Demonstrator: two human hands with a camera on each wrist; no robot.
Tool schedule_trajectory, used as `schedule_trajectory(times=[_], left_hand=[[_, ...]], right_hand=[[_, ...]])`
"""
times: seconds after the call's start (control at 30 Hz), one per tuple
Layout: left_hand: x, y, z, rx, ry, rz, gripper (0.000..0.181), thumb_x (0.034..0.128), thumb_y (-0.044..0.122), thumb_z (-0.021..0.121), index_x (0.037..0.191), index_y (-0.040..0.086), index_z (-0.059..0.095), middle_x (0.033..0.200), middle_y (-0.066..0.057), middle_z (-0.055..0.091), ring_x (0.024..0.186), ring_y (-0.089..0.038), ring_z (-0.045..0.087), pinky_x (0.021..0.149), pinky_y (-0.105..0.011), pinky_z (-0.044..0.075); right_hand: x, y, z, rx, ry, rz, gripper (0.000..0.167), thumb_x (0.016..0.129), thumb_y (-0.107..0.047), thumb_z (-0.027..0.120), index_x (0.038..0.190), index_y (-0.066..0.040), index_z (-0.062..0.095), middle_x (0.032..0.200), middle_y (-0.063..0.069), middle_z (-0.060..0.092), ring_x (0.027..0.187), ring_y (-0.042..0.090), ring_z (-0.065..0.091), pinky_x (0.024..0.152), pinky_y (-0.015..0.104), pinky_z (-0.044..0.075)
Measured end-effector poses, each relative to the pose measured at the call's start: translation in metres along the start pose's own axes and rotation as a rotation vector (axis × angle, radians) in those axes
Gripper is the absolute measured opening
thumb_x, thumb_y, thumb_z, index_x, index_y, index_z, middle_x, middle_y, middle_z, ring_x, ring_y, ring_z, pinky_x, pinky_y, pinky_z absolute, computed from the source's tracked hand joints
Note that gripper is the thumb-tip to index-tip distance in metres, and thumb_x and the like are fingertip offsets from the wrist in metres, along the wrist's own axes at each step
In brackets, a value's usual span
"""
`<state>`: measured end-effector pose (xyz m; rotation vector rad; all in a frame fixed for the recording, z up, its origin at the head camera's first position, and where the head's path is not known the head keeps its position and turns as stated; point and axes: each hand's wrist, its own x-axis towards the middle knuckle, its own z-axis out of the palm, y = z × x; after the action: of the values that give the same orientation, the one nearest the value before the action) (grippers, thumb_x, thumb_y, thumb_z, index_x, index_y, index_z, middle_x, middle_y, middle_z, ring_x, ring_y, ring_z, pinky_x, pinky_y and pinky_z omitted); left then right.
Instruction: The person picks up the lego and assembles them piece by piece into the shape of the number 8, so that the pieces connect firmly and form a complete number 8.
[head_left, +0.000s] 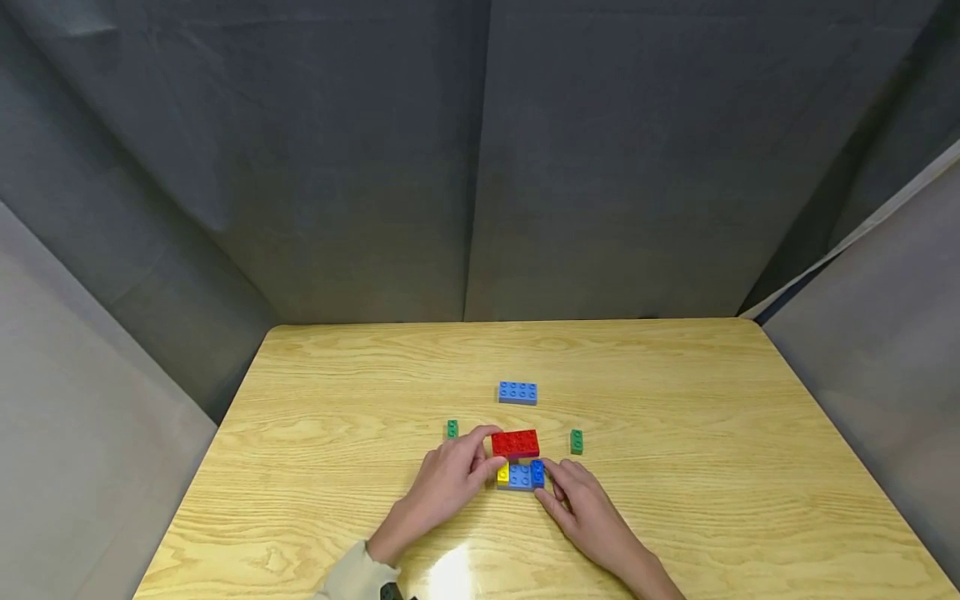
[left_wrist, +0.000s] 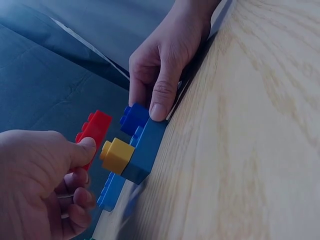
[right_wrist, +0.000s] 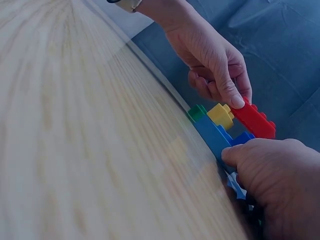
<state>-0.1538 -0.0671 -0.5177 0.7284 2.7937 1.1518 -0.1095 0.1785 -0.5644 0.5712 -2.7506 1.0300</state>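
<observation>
base brick (head_left: 520,477) on table (head_left: 675,400), left brick (head_left: 503,475) and right brick (head_left: 537,473) atop its ends, rear brick (head_left: 517,393) behind, held brick (head_left: 516,443) higher

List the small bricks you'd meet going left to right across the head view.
Left green brick → yellow brick → dark blue brick → right green brick.

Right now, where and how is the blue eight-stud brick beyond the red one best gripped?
Probably by the long sides of the far blue eight-stud brick, from above: it lies flat, studs up, narrower that way, with no brick touching it.
</observation>
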Motion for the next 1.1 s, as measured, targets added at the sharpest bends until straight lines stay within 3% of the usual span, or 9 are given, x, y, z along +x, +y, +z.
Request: schedule_trajectory(times=[0.3,0.63,1.1], left_hand=[[-0.0005,0.0007,0.0022,0.021,-0.015,0.033,0.040,0.1026,0.039,0.067,0.137,0.019,0.064,0.071,0.016,0.052,0.056,0.001,0.041,0.052,-0.020,0.036],[-0.0015,0.0032,0.0027,0.043,-0.023,0.053,0.038,0.1025,0.037,0.067,0.136,0.020,0.064,0.071,0.017,0.051,0.056,0.001,0.040,0.053,-0.019,0.036],[-0.0018,0.0035,0.0025,0.032,-0.052,0.038,0.040,0.1014,0.038,0.069,0.137,0.020,0.065,0.071,0.016,0.052,0.057,0.001,0.040,0.052,-0.019,0.036]], right_hand=[[0.0016,-0.0039,-0.0007,0.002,-0.030,0.086,0.046,0.099,-0.024,0.074,0.137,0.002,0.066,0.077,-0.015,0.041,0.075,0.004,0.040,0.063,0.020,0.034],[0.0041,-0.0042,0.0016,-0.009,0.004,0.071,0.033,0.099,-0.024,0.075,0.126,-0.007,0.070,0.074,-0.015,0.039,0.072,0.003,0.038,0.061,0.020,0.034],[0.0046,-0.0058,0.0009,-0.010,0.001,0.077,0.036,0.099,-0.024,0.075,0.129,-0.007,0.070,0.074,-0.014,0.040,0.071,0.003,0.037,0.061,0.021,0.033]])
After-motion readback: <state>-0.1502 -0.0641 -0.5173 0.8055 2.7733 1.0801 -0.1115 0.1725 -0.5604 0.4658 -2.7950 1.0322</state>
